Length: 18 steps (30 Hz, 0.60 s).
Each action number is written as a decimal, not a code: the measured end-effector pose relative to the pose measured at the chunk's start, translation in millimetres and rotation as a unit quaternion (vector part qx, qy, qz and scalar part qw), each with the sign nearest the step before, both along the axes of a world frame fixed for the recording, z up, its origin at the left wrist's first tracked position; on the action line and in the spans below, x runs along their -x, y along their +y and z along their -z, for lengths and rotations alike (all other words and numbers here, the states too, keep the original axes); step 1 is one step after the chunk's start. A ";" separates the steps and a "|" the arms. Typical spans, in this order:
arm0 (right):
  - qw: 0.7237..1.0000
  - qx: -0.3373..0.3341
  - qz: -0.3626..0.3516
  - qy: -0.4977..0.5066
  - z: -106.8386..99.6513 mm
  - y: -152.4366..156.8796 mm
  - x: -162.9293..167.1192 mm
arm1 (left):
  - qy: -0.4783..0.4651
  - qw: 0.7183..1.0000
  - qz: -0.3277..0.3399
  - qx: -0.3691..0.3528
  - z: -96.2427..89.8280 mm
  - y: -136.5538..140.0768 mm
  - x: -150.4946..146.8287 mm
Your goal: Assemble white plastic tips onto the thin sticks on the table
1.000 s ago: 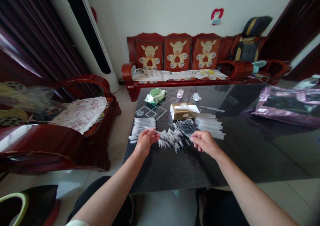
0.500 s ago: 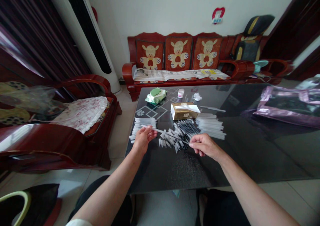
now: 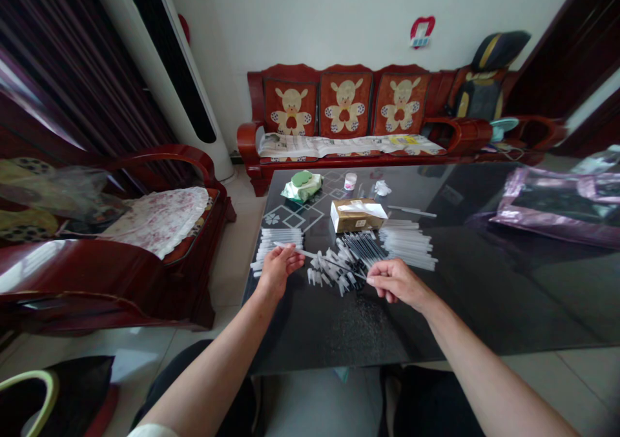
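Note:
My left hand (image 3: 277, 272) is closed on a whitish pen barrel (image 3: 309, 254), held at a slant above the table. My right hand (image 3: 394, 281) pinches the far end of a thin dark pen refill (image 3: 345, 267), which runs in line with the barrel. Whether its tip sits inside the barrel is too small to tell. Below lie a heap of whitish pen caps (image 3: 330, 270) and a bundle of dark refills (image 3: 365, 246). Whitish barrels (image 3: 409, 244) are stacked by my right hand, and a row of whitish pen tubes (image 3: 281, 237) lies behind my left hand.
On the dark glossy table (image 3: 310, 334) stand a gold tissue box (image 3: 356, 221), a green wipes pack (image 3: 303, 187), a small white jar (image 3: 350, 181) and crumpled tissue (image 3: 382, 188). A pinkish plastic bag (image 3: 562, 208) lies at right. A wooden sofa (image 3: 339, 159) stands behind.

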State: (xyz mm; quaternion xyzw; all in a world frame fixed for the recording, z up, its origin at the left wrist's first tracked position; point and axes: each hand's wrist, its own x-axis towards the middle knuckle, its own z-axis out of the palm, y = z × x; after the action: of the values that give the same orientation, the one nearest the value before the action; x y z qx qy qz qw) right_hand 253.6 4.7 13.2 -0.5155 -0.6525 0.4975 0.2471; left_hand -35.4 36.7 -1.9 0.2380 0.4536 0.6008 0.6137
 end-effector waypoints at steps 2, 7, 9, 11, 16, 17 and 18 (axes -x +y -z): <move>1.000 -0.002 0.001 0.001 -0.3 -0.2 0.2 | 0.004 1.000 -0.005 -0.001 0.3 0.0 -0.2; 1.000 -0.001 0.002 0.001 -0.9 -1.0 0.6 | 0.011 1.000 -0.003 0.000 2.2 -0.6 -1.0; 1.000 -0.002 0.001 -0.001 -1.3 -1.2 0.8 | 0.009 1.000 0.005 -0.003 3.1 -0.8 -1.2; 1.000 -0.003 -0.001 -0.002 -2.0 -1.5 1.1 | 0.008 1.000 0.008 -0.002 3.8 -0.9 -1.2; 1.000 -0.001 -0.003 0.002 -4.2 -2.0 2.0 | 0.004 1.000 0.009 -0.004 4.3 -1.0 -1.1; 1.000 -0.001 -0.002 0.002 -4.4 -1.9 2.0 | 0.003 1.000 0.009 -0.005 4.2 -1.1 -1.3; 1.000 -0.001 -0.003 0.001 -4.5 -1.9 2.0 | 0.003 1.000 0.010 -0.005 4.1 -1.3 -1.6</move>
State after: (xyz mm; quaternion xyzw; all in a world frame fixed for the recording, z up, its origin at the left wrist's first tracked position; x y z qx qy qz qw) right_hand 251.7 2.8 17.7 -0.5130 -0.6539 0.4983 0.2468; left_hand -33.8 35.4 -6.0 0.2475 0.4501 0.5960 0.6172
